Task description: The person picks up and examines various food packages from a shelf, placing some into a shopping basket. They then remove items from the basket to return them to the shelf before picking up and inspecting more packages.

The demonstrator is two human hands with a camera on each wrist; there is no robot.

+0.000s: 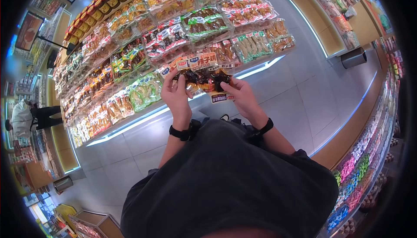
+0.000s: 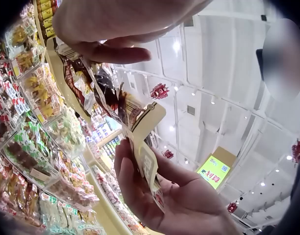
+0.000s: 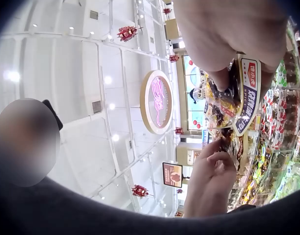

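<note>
In front of my chest, I hold clear snack packets (image 1: 202, 77) filled with dark brown pieces. My left hand (image 1: 176, 97) pinches their left end, its thumb across the front. The right hand (image 1: 246, 101) grips the other end, thumb pressed on the plastic. A purple and cream label (image 1: 222, 97) hangs below, near the right fingers. From the right wrist, a packet label (image 3: 249, 95) in red, white and purple shows beside the right hand (image 3: 233, 34). The left wrist view catches the packets edge-on, with the right hand (image 2: 174, 191) around a cream card end (image 2: 149, 122).
Just beyond my hands, a tiered display (image 1: 143, 92) carries many bagged snacks, with red-lidded jars (image 1: 102, 6) along its back. Lit shelving (image 1: 339, 25) stands across the tiled floor (image 1: 299, 86). A bin (image 1: 354, 59) is at right, and another person (image 1: 26, 116) stands far left.
</note>
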